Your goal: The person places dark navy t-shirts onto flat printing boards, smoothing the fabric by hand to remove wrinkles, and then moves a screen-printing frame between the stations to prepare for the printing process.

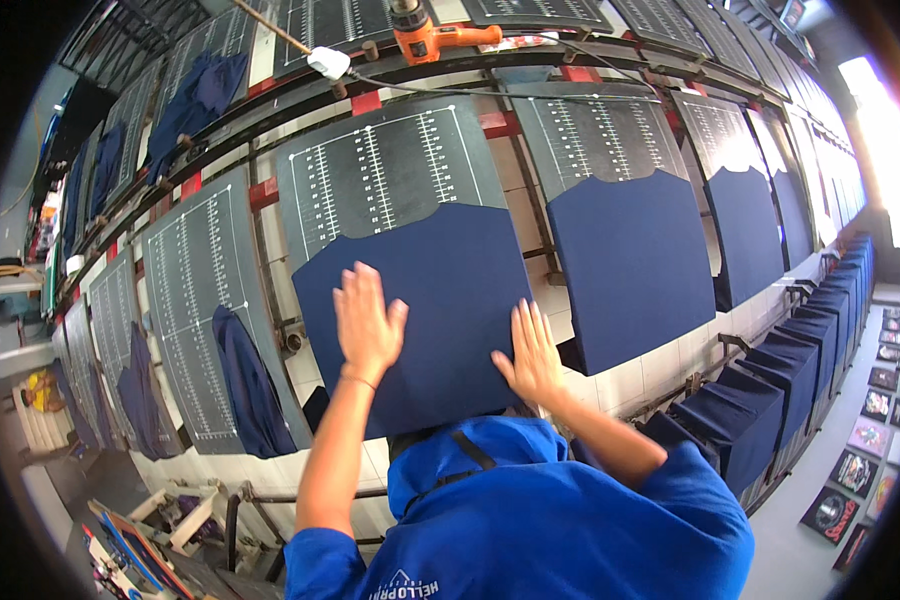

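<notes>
A navy blue fabric piece (pixel 430 300), curved along its top edge, lies over the lower part of a dark board (pixel 385 170) with white ruled scales. My left hand (pixel 368 318) is flat on the fabric left of its middle, fingers stretched toward the far side. Near the right edge of the same piece, my right hand (pixel 532 350) lies flat with the fingers close together and the thumb apart. Neither hand grips anything. On the neighbouring board to the right, a similar navy piece (pixel 630 265) lies spread out smoothly.
The board (pixel 195 310) on my left carries a bunched navy piece (pixel 252 385) at its lower right. An orange heat gun or drill (pixel 435 40) rests on the far rail beside a white plug connector (pixel 328 62). Navy fabric hangs in folds (pixel 740 415) along the right-hand row.
</notes>
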### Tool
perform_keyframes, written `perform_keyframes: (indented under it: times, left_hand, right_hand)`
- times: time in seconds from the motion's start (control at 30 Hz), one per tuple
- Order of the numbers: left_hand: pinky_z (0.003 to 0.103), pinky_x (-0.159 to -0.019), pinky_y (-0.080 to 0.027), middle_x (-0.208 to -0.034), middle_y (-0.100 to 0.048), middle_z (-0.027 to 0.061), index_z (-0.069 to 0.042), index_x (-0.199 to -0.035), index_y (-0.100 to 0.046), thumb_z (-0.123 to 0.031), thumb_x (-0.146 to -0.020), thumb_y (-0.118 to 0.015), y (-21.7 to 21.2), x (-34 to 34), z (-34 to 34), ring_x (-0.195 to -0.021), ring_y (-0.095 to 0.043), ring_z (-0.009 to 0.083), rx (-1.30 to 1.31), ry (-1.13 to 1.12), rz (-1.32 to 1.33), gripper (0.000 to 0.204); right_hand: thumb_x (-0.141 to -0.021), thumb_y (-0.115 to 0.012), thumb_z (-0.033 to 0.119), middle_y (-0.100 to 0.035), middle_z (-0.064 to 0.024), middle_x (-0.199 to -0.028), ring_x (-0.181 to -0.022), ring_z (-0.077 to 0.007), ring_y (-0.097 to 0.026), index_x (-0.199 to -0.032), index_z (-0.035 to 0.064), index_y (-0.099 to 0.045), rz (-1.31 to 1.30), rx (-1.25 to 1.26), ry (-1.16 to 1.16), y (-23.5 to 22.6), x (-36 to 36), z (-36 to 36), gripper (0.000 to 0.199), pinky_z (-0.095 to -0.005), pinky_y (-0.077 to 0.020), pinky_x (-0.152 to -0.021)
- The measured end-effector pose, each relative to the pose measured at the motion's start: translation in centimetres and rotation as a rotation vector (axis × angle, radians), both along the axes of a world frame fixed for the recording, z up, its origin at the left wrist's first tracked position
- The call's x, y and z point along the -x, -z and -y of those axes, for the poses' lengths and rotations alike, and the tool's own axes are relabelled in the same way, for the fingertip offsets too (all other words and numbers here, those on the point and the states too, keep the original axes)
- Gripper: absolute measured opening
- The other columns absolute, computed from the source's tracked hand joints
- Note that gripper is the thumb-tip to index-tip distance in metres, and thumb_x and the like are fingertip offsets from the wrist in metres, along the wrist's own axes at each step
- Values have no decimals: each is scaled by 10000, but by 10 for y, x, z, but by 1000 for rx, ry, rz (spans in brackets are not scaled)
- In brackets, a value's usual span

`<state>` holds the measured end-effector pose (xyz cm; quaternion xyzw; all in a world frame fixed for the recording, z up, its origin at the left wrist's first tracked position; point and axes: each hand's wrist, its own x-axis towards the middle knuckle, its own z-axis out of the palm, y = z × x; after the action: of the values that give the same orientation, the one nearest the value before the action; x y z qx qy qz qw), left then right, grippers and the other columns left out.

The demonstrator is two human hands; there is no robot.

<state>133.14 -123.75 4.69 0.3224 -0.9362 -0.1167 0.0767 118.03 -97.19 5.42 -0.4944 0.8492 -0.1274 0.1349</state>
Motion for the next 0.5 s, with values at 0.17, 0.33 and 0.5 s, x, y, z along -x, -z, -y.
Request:
perform_keyframes:
  times: [0.17,0.33,0.5]
  left_hand:
    - [534,-1235,-174,-1609,-271,280,87,-1535,-270,-492,-1007,-506,24,29,75,-1513,-228,415,109,-148,-22,818]
    - [521,-1243,-162,-1616,-264,271,85,-1535,-277,-475,-1010,-502,16,2,28,-1519,-215,414,2,143,-30,800]
    - [511,-1240,-184,-1628,-276,221,56,-1543,-293,-457,-1021,-478,19,-64,45,-1519,-236,378,-21,145,-30,755]
  right_hand:
    - [-978,-549,454,-231,-311,-1608,-1526,-441,-159,-1515,-121,-280,34,-120,151,17,-57,-59,832,-557,-123,-1240]
    - [-978,-547,453,-198,-339,-1607,-1530,-453,-129,-1523,-125,-252,-100,-133,345,19,-111,-19,848,-583,-67,-1238]
    - [-940,-553,570,-278,-278,-1606,-1521,-395,-224,-1509,-99,-319,5,-150,-20,1,-179,57,909,-502,-169,-1249]
